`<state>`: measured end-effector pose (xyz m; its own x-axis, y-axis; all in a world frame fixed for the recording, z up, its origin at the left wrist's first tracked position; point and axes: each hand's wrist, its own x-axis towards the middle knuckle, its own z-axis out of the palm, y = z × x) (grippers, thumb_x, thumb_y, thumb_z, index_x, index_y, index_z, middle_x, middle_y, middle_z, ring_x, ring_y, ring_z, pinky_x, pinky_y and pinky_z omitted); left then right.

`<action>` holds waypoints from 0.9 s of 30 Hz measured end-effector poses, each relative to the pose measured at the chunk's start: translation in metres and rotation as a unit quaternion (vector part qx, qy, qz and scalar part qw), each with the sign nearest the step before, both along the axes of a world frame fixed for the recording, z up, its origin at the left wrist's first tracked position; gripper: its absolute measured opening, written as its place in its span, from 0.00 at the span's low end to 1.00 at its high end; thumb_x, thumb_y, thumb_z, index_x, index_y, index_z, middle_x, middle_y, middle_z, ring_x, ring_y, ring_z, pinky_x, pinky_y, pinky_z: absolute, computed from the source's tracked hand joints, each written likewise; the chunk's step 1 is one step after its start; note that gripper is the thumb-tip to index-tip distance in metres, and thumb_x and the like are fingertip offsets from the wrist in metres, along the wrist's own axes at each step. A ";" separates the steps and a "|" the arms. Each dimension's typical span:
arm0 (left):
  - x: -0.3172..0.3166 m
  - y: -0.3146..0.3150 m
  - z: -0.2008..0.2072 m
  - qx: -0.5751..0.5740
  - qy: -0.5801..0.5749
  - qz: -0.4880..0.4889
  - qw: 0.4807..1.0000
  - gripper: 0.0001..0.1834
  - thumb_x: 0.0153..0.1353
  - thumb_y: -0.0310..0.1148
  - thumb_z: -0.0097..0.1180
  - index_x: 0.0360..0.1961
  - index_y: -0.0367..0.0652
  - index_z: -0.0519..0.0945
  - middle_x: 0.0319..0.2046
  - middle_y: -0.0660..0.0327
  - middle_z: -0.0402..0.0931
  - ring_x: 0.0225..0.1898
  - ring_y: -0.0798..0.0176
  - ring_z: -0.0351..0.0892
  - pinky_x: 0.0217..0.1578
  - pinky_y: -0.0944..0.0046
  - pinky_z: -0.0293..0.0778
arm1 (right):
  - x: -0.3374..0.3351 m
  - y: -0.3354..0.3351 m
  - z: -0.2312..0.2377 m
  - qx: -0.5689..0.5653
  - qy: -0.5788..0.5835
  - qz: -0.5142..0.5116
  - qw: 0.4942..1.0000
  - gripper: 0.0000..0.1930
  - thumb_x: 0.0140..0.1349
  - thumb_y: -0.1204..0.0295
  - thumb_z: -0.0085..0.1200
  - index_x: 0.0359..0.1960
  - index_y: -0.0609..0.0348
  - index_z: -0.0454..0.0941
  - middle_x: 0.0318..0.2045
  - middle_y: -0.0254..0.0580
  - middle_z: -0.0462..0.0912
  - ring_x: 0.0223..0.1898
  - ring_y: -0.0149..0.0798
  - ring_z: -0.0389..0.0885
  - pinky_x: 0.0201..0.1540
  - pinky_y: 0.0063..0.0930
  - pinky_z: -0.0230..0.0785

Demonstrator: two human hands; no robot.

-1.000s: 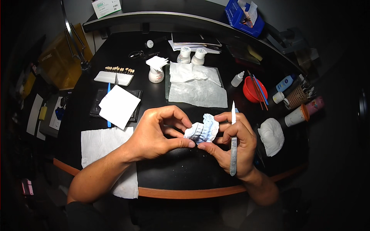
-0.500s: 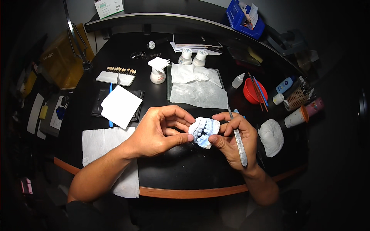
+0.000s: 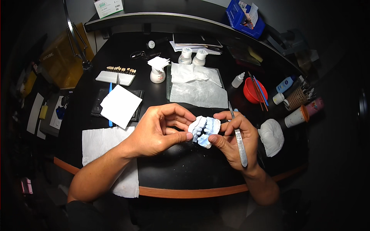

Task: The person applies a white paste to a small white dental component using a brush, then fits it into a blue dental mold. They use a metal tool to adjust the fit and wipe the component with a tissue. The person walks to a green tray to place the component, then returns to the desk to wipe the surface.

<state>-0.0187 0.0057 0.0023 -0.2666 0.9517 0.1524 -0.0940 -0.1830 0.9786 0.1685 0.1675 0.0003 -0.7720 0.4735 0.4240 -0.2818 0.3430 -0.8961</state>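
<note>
In front of me, over the table, is a white and pale blue plaster dental model [image 3: 214, 126], its two rows of teeth facing each other with a dark gap between. My left hand [image 3: 154, 133] pinches its left side between thumb and fingers. On the other side, the thumb and fingers of my right hand [image 3: 241, 139] grip the model too. A slim metal scalpel [image 3: 241, 148] also rests in my right hand, blade end pointing away and handle lying across the fingers toward the wrist.
Crumpled white tissue [image 3: 271, 136] lies right of my right hand. Farther right stand a red bowl [image 3: 252, 92] with brushes and a dropper bottle [image 3: 238, 80]. Tissue covers a glass slab [image 3: 198, 90] ahead. White paper squares [image 3: 121, 106] and a tooth shade guide [image 3: 115, 77] sit left.
The dental model has shifted very slightly to the right, with a small turn. My right hand and the scalpel moved a little with it; my left hand barely moved.
</note>
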 end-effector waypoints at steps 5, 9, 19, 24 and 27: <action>0.001 -0.001 0.004 -0.027 0.006 -0.001 1.000 0.20 0.59 0.15 0.67 0.52 0.29 0.78 0.47 0.49 0.82 0.50 0.62 0.86 0.50 0.67 0.86 | -0.001 0.000 -0.002 0.004 -0.010 0.009 1.000 0.17 0.57 0.77 0.75 0.31 0.60 0.72 0.50 0.54 0.80 0.28 0.14 0.74 0.30 0.11 0.74; 0.002 -0.001 0.006 -0.025 0.014 0.000 1.000 0.19 0.59 0.15 0.67 0.52 0.28 0.78 0.47 0.48 0.82 0.49 0.62 0.86 0.49 0.69 0.86 | 0.000 -0.001 0.000 -0.021 -0.009 0.013 1.000 0.16 0.58 0.77 0.74 0.32 0.61 0.72 0.51 0.54 0.80 0.28 0.14 0.74 0.31 0.11 0.74; -0.001 -0.001 0.002 -0.021 0.019 0.035 0.999 0.23 0.58 0.16 0.67 0.55 0.31 0.78 0.47 0.52 0.82 0.47 0.65 0.85 0.49 0.68 0.84 | 0.001 0.007 0.008 -0.040 0.001 0.007 0.999 0.15 0.60 0.85 0.67 0.35 0.63 0.69 0.52 0.58 0.78 0.39 0.24 0.82 0.36 0.14 0.81; -0.005 0.000 -0.005 -0.015 0.012 0.061 0.998 0.28 0.57 0.14 0.54 0.61 0.32 0.75 0.46 0.56 0.83 0.46 0.68 0.83 0.50 0.67 0.80 | 0.004 0.021 0.013 -0.024 -0.006 -0.015 1.000 0.15 0.60 0.88 0.63 0.37 0.63 0.67 0.54 0.59 0.75 0.41 0.25 0.81 0.41 0.18 0.83; -0.005 0.000 -0.005 -0.028 -0.009 0.051 0.998 0.27 0.58 0.15 0.54 0.62 0.31 0.75 0.45 0.57 0.83 0.45 0.68 0.83 0.51 0.67 0.79 | 0.005 0.020 0.012 -0.042 -0.011 0.005 0.999 0.14 0.58 0.89 0.60 0.37 0.62 0.67 0.55 0.58 0.75 0.36 0.20 0.77 0.37 0.15 0.77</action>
<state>-0.0236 0.0059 -0.0027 -0.3651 0.9263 0.0932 -0.0957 -0.1369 0.9860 0.1736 0.1878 0.0127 -0.7856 0.4986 0.3664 -0.2652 0.2637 -0.9274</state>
